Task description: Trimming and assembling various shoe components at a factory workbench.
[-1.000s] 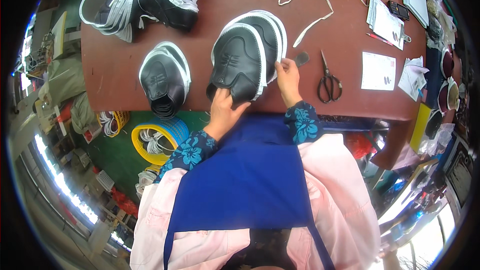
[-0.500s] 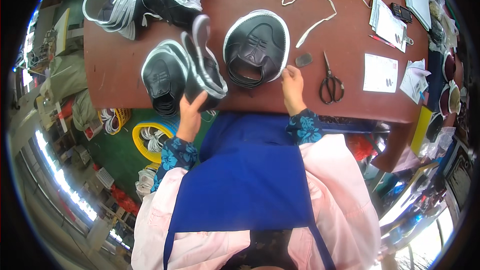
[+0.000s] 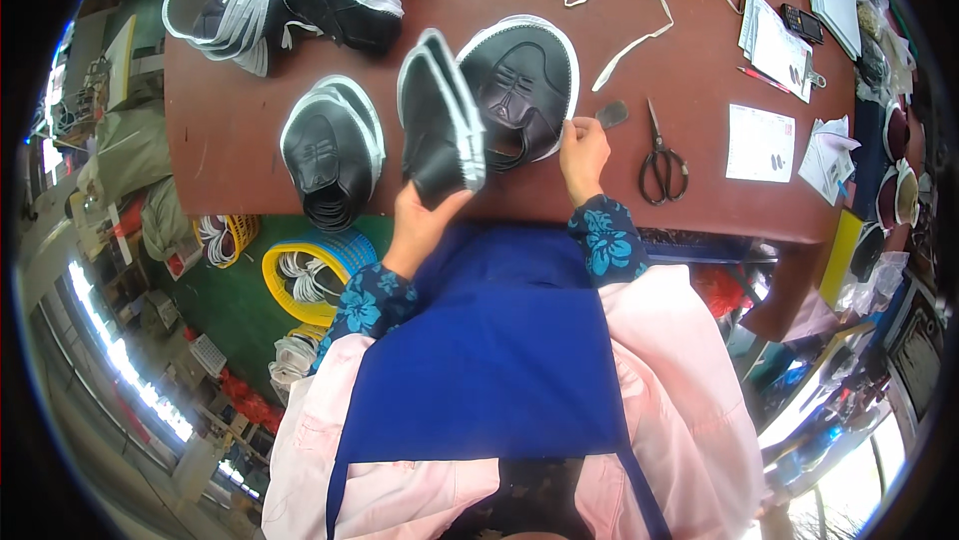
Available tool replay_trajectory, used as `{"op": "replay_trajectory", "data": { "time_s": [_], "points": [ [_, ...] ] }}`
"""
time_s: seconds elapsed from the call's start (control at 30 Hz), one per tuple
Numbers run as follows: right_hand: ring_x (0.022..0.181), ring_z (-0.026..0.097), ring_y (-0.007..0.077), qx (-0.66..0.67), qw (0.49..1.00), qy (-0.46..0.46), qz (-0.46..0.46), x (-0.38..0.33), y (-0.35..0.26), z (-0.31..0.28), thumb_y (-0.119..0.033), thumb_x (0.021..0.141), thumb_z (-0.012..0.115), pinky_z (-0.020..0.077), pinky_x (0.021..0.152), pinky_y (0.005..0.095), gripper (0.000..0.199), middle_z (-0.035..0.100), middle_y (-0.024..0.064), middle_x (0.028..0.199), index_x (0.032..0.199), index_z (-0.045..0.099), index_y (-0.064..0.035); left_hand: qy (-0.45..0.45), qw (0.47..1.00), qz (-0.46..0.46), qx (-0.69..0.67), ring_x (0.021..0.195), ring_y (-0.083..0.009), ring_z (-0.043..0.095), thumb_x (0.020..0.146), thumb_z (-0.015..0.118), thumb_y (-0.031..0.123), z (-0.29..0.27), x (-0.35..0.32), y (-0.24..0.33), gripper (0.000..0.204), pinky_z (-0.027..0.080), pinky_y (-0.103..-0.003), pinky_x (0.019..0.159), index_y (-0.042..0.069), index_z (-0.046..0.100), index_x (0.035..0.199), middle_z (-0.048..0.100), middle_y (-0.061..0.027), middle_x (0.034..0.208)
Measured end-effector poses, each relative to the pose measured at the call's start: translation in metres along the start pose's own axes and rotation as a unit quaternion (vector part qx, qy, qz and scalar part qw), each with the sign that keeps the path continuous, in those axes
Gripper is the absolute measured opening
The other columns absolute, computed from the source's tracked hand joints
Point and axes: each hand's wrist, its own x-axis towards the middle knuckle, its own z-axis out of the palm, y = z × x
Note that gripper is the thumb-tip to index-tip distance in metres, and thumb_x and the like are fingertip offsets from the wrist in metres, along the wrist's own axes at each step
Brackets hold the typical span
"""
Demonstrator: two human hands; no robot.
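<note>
My left hand grips the heel end of a black shoe upper with white edging, tilted on its side above the table. It looks like more than one layer. It partly covers a second pile of black shoe uppers lying toe away from me. On that pile's right rim, the fingers of my right hand are pinched together. Another pile of black uppers rests to the left, near the table's front edge. Close to my right fingers lies a small grey block.
Black-handled scissors lie on the brown table, right of my hand. A white strip curls farther back. Bundled black-and-white uppers stand at the far left; papers at the right. A yellow basket is below the table's left edge.
My left hand has moved right with the upper, away from the left pile and over the other pile's left edge. My right hand stays at that pile's rim, slightly higher.
</note>
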Motion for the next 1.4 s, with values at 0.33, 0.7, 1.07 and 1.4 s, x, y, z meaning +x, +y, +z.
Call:
{"op": "replay_trajectory", "data": {
  "time_s": [0.33, 0.7, 1.07, 1.4],
  "points": [
    [0.082, 0.061, 0.0258, 0.172, 0.975, -0.08, -0.112, -0.029, -0.038, -0.027, -0.01, 0.093, 0.056, 0.0488, 0.077, 0.0375, 0.01, 0.062, 0.014, 0.089, 0.093, 0.057, 0.0001, -0.006, 0.949, 0.112, 0.293, 0.107, -0.0389, 0.06, 0.071, 0.085, 0.018, 0.024, 0.007, -0.012, 0.051, 0.047, -0.044, 0.095, 0.004, 0.066, 0.116, 0.066, -0.0174, 0.115],
    [0.101, 0.063, 0.0204, 0.264, 0.955, -0.06, 0.121, -0.019, 0.0, -0.007, -0.009, 0.093, 0.063, 0.0501, 0.089, 0.0319, 0.035, 0.066, 0.0135, 0.107, 0.123, 0.052, 0.0045, 0.091, 0.961, -0.119, -0.234, 0.102, -0.0188, 0.066, 0.088, 0.068, 0.002, -0.046, 0.004, 0.027, 0.039, 0.05, -0.033, 0.095, -0.002, 0.059, 0.125, 0.067, -0.0079, 0.114],
    [0.1, 0.056, 0.0164, 0.264, 0.932, -0.163, 0.185, -0.005, 0.0, -0.014, -0.023, 0.098, 0.056, 0.0468, 0.088, 0.0329, 0.035, 0.06, 0.0079, 0.113, 0.128, 0.053, -0.0036, -0.015, 0.984, 0.042, 0.175, 0.105, -0.0246, 0.066, 0.079, 0.083, 0.018, -0.011, 0.014, 0.019, 0.054, 0.051, -0.036, 0.092, -0.004, 0.059, 0.122, 0.067, -0.0175, 0.116],
    [0.109, 0.057, 0.0154, 0.412, 0.842, -0.277, 0.212, -0.01, -0.018, -0.045, -0.047, 0.103, 0.043, 0.0412, 0.095, 0.0342, 0.048, 0.06, 0.0033, 0.125, 0.134, 0.052, -0.0102, -0.116, 0.869, 0.196, 0.439, 0.084, -0.0365, 0.065, 0.081, 0.077, 0.028, 0.05, 0.053, 0.018, 0.044, 0.05, -0.043, 0.079, 0.002, 0.053, 0.108, 0.067, -0.0196, 0.085]
  ]
}}
